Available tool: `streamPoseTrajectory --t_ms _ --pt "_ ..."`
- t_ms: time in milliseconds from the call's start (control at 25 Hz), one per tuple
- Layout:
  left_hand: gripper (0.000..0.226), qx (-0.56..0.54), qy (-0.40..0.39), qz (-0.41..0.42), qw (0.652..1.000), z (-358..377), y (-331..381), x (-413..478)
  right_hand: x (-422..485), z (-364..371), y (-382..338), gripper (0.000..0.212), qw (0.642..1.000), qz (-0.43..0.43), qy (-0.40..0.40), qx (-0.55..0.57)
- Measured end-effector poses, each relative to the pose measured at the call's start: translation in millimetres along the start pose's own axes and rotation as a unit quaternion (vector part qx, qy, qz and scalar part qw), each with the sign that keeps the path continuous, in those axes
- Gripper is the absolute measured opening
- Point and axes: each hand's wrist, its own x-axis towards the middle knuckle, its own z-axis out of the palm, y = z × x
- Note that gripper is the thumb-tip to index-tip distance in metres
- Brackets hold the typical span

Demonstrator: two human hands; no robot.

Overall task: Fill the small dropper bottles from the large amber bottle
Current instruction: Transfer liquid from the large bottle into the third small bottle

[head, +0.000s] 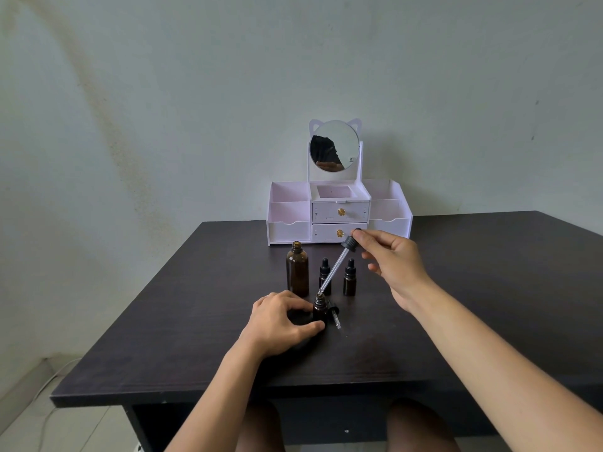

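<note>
The large amber bottle stands uncapped on the dark table. To its right stand two small capped dropper bottles. In front of them my left hand grips an open small bottle between thumb and fingers. My right hand pinches the black bulb of the long glass dropper, held slanted with its tip at the open bottle's mouth. A small dropper cap lies on the table just right of that bottle.
A white organiser with drawers, side compartments and a round cat-ear mirror stands at the table's back edge against the wall. My knees show under the table's front edge.
</note>
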Motion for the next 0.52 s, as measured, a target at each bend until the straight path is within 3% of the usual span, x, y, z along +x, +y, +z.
streamPoseTrajectory --t_ms 520 --pt "0.057 -0.002 -0.002 0.003 1.0 -0.6 -2.2 0.5 -0.4 0.6 -2.9 0.008 0.999 -0.02 -0.016 -0.027"
